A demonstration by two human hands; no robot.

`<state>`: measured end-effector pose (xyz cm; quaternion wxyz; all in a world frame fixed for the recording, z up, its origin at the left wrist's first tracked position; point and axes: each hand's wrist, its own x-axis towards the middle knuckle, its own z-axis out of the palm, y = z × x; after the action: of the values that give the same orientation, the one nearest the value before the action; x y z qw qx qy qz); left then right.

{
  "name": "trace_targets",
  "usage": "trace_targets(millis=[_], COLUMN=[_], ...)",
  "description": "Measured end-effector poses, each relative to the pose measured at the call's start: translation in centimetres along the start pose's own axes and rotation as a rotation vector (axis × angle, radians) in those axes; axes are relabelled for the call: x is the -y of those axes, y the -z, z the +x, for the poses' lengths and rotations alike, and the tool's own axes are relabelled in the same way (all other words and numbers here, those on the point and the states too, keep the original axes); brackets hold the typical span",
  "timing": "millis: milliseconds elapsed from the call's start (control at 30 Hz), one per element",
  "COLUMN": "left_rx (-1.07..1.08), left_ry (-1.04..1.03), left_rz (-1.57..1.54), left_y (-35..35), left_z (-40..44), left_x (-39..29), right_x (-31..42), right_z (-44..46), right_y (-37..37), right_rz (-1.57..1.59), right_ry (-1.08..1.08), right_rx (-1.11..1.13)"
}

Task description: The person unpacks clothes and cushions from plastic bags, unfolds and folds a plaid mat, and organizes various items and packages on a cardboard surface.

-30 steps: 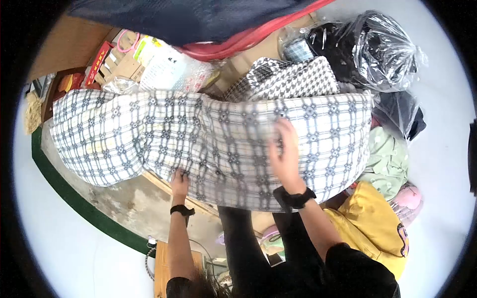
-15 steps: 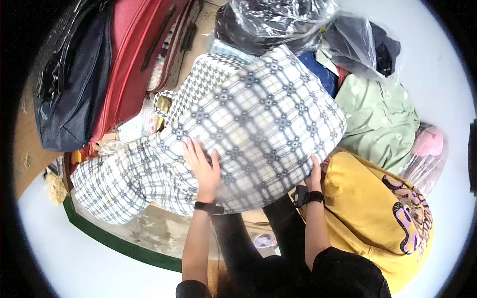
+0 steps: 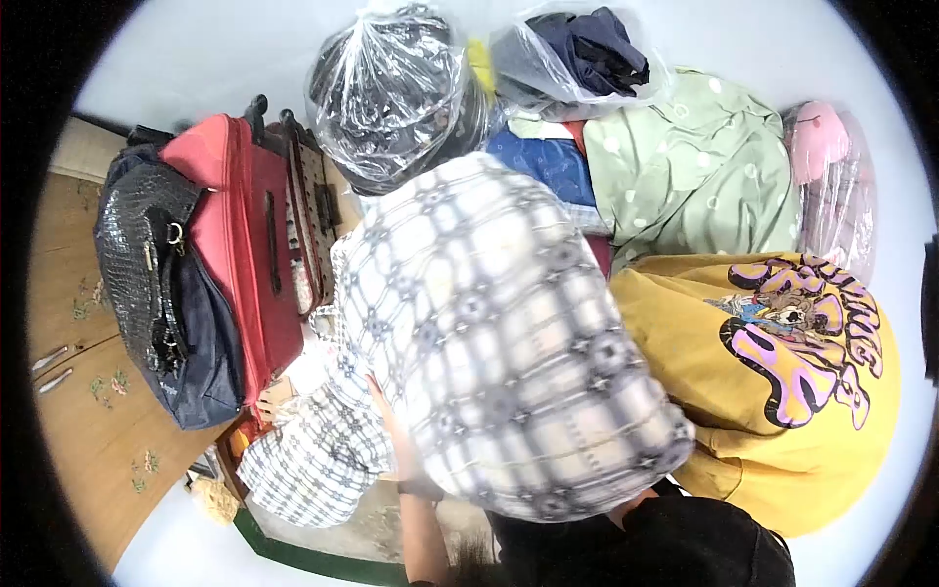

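Note:
A white and dark plaid cloth bundle (image 3: 518, 342) is raised close to the camera and slightly blurred. Its narrower end (image 3: 318, 460) hangs down at the lower left. My left hand (image 3: 388, 416) is pressed against the bundle's left side, mostly covered by the cloth; its fingers are too hidden to read. The right hand is out of sight behind the bundle's lower right part, where only a bit of that arm shows.
A red suitcase (image 3: 249, 254) and a black bag (image 3: 147, 254) stand left beside a wooden cabinet (image 3: 73, 391). Plastic-wrapped dark items (image 3: 396, 98) lie beyond. Green dotted fabric (image 3: 694, 166), a yellow garment (image 3: 763, 391) and a pink wrapped item (image 3: 822, 147) are right.
The plaid bundle has risen toward the camera and now covers most of both hands. The view has shifted, showing more of the suitcase, cabinet and yellow garment.

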<state>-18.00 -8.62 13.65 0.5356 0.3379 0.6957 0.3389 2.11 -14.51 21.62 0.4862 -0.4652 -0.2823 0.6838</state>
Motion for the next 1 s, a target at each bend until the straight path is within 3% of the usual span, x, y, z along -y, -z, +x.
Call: trace_targets(millis=[167, 367, 533, 633, 733, 800, 867, 933, 967, 1000], left_rx=[0.107, 0.329, 0.608, 0.783, 0.885, 0.944, 1.008, 0.929, 0.918, 0.906], left_ry=[0.045, 0.073, 0.135, 0.146, 0.118, 0.089, 0.074, -0.827, -0.913, -1.004], left_rz=[-0.013, 0.079, 0.235, 0.335, 0.482, 0.651, 0.758, 0.723, 0.767, 0.802], left_y=[3.2, 6.3, 3.2, 0.1, 1.2, 4.0, 6.8, 11.2, 12.0, 12.3], left_z=[-5.8, -9.8, -10.0, -10.5, -13.5, -15.9, -19.1, -23.8, -25.2, -26.8], left_x=[-4.7, -11.8, -17.0, -18.7, -18.4, -18.7, -18.1, -16.6, -15.3, -13.5], right_x=[5.1, 14.1, 22.0, 22.9, 19.6, 15.7, 12.7, 8.4, 8.8, 9.7], right_z=[-0.2, -5.4, -8.8, -11.2, -14.3, -16.2, -19.7, -22.1, -23.1, -24.2], right_y=[-6.6, -8.7, -6.5, -5.7, -7.3, -8.6, -10.5, -11.9, -12.1, -12.3], right_rz=[-0.191, -0.252, -0.253, -0.274, -0.379, -0.580, -0.597, -0.131, -0.115, -0.345], right_ry=[0.180, 0.331, 0.335, 0.342, 0.424, 0.647, 0.663, 0.491, 0.485, 0.571], right_rx=[0.245, 0.334, 0.176, 0.033, -0.107, -0.058, -0.278, -0.272, -0.304, -0.379])
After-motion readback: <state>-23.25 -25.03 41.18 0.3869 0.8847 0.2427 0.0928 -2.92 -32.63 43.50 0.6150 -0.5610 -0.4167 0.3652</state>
